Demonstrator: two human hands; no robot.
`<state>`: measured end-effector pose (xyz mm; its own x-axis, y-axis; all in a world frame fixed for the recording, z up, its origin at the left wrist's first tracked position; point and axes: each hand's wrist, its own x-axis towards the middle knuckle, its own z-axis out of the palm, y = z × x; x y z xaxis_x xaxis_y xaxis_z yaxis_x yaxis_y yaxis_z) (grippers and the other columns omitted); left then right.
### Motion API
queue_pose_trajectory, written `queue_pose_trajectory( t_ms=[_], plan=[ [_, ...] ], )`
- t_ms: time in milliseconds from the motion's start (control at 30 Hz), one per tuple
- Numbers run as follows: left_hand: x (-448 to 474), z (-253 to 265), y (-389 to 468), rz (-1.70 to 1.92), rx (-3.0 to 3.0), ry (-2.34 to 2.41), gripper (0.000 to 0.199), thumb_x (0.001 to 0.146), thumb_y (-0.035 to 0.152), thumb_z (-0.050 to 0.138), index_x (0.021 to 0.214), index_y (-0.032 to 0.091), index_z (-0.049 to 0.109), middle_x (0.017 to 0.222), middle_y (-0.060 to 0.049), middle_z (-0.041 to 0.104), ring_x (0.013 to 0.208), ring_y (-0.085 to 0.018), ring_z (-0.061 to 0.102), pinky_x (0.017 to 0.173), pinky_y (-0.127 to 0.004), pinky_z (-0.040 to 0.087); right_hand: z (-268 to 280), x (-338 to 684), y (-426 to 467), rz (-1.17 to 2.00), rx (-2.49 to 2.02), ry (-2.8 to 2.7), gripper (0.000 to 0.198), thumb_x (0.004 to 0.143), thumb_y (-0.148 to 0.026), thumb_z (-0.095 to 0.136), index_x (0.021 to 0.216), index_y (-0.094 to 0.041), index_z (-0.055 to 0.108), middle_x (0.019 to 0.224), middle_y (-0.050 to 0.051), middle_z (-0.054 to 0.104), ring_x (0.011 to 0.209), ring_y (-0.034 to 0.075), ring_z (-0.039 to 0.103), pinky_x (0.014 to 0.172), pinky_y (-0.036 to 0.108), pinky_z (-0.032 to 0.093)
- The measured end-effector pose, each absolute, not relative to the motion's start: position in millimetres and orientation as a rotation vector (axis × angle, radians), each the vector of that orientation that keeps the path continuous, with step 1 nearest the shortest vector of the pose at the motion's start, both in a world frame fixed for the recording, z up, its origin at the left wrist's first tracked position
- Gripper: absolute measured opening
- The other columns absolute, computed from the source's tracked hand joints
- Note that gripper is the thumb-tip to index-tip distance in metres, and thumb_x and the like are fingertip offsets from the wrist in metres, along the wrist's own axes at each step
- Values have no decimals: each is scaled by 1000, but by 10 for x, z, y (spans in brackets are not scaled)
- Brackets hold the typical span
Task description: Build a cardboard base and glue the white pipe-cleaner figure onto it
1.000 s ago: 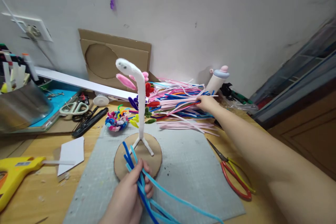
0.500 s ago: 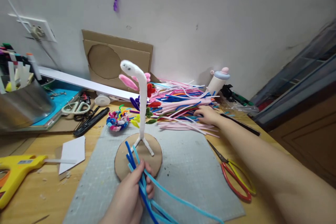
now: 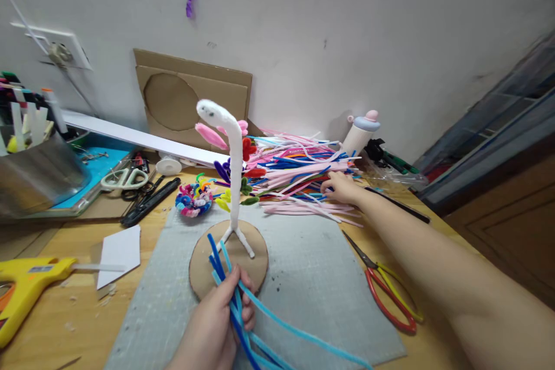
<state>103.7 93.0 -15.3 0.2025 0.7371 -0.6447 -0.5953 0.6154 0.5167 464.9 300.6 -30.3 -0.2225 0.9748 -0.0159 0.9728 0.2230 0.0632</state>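
Note:
My left hand [image 3: 221,315] is closed around a bundle of dark blue and light blue pipe cleaners [image 3: 299,332]. Their short ends point up, and the long ends trail down to the right. Just beyond it, a white fuzzy long-necked figure [image 3: 235,179] with two splayed feet stands on a round cardboard base [image 3: 203,269]. Farther back on the right, my right hand [image 3: 341,187] reaches to a pile of loose pipe cleaners [image 3: 299,170] in pink, blue, white and red. Its fingers are bent and slightly apart among the strands; nothing gripped shows between them.
Red-and-yellow-handled scissors [image 3: 390,295] lie on the right of the grey cutting mat [image 3: 321,289]. A yellow glue gun [image 3: 34,283] is at the left. Behind are a colourful pipe-cleaner ring [image 3: 194,199], a black cutter [image 3: 151,202], a white bottle [image 3: 362,133] and cardboard [image 3: 173,101].
The fingers of my right hand have shifted slightly at the pile, the upper one lifting a little. My left hand keeps the blue bundle in the same place.

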Motion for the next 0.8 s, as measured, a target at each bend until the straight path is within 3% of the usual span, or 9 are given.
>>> queue_pose_trajectory(
  t_ms=[200, 433, 533, 667, 733, 800],
  plan=[
    [1040, -154, 932, 923, 160, 1010, 32, 90, 33, 50, 66, 14, 57, 53, 2, 45, 42, -8, 39, 43, -20, 29, -358, 4591, 2941, 67, 1971, 2381, 16, 80, -28, 59, 90, -26, 71, 97, 11, 59, 98, 29, 52, 79, 39, 40],
    [1032, -147, 918, 913, 164, 992, 34, 91, 34, 49, 65, 14, 58, 52, 2, 45, 42, -8, 39, 42, -20, 30, 123, 4587, 3026, 175, 1964, 2566, 18, 87, -24, 48, 90, -19, 65, 96, 7, 64, 88, 20, 57, 77, 30, 43],
    [1031, -133, 911, 923, 161, 980, 35, 91, 34, 49, 64, 14, 58, 52, 2, 45, 42, -8, 39, 42, -20, 31, 316, 4509, 2985, 334, 2021, 2578, 19, 89, -24, 45, 91, -17, 62, 103, 11, 64, 95, 25, 55, 84, 37, 40],
    [1040, -81, 919, 976, 183, 1039, 30, 91, 29, 50, 67, 14, 60, 57, 1, 51, 46, -9, 45, 44, -20, 36, 595, 4325, 2704, 549, 2050, 2492, 17, 88, -21, 46, 93, -15, 61, 116, 20, 60, 112, 36, 48, 94, 53, 27],
    [1048, -53, 921, 1002, 194, 1065, 30, 91, 25, 50, 64, 13, 58, 65, -3, 59, 57, -12, 55, 53, -21, 44, 777, 4232, 2462, 488, 2036, 2279, 15, 87, -19, 46, 92, -14, 59, 94, 19, 66, 94, 33, 58, 85, 48, 34],
    [1057, -37, 912, 1015, 183, 1044, 32, 91, 22, 49, 61, 13, 56, 73, -8, 64, 71, -17, 62, 65, -25, 50, 954, 4138, 2178, 317, 2079, 2125, 17, 88, -22, 43, 98, -14, 55, 75, 14, 64, 67, 26, 59, 65, 38, 38]
  ],
)
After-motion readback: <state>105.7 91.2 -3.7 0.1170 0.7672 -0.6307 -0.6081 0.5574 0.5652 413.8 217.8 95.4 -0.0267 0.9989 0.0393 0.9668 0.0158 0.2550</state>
